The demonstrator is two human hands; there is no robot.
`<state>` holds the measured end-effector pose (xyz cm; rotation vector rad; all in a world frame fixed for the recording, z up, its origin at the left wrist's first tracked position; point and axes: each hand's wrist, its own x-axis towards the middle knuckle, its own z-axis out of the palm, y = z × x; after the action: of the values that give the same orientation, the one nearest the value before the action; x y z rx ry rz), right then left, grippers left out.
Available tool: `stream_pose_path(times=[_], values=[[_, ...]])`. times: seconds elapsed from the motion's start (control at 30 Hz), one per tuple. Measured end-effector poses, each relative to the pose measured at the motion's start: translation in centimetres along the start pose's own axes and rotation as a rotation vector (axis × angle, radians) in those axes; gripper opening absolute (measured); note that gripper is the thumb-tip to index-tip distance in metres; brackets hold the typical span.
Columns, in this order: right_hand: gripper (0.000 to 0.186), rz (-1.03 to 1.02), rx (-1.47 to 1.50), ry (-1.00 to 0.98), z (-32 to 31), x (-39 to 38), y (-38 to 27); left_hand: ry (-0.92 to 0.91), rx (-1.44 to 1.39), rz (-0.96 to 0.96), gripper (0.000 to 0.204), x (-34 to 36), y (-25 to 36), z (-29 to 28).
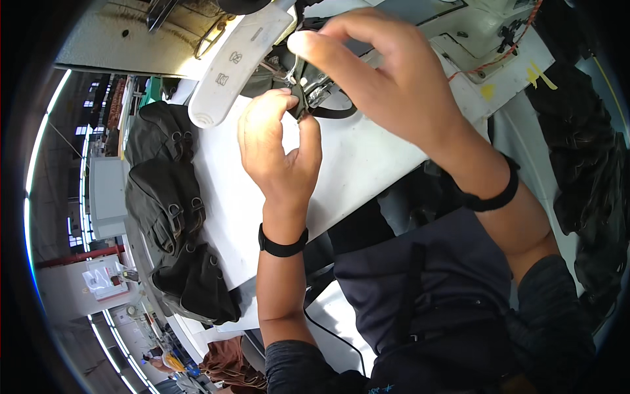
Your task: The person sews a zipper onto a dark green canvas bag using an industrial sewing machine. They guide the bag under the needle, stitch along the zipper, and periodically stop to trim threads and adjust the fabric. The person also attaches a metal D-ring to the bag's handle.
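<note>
At the sewing machine, my left hand (279, 148) pinches a dark olive strap (300, 98) between thumb and fingers, close beside the metal presser foot area (319, 95). A dark band (336, 113) curves away to the right of the pinched piece. My right hand (400, 82) is raised over the machine bed, its thumb and index finger pressed together next to the white machine head cover (239, 69). What lies between those right fingertips, if anything, is too small to make out. The fingers partly hide the stitching area.
Several dark olive bags with metal rings (167, 207) line the left edge of the white table (230, 197). More dark bags or fabric (584, 171) hang at the right. A red twisted cord (492, 64) crosses the machine bed. Brown fabric (231, 362) lies at lower left.
</note>
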<state>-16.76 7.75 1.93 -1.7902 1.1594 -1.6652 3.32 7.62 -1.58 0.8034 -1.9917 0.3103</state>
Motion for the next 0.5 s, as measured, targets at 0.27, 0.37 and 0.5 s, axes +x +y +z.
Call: stream_pose_path(times=[0.27,0.37,0.5], values=[[0.025,-0.262,0.162,0.277,3.2,1.1,2.6,0.009,-0.203,-0.241,0.032,-0.6,0.6,0.3],[0.026,-0.053,0.201,0.139,2.7,1.1,1.7,0.087,-0.481,-0.533,0.031,-1.2,2.0,1.1],[0.024,-0.037,0.138,0.105,3.8,1.0,1.7,0.088,-0.457,-0.581,0.030,-1.3,2.6,1.2]])
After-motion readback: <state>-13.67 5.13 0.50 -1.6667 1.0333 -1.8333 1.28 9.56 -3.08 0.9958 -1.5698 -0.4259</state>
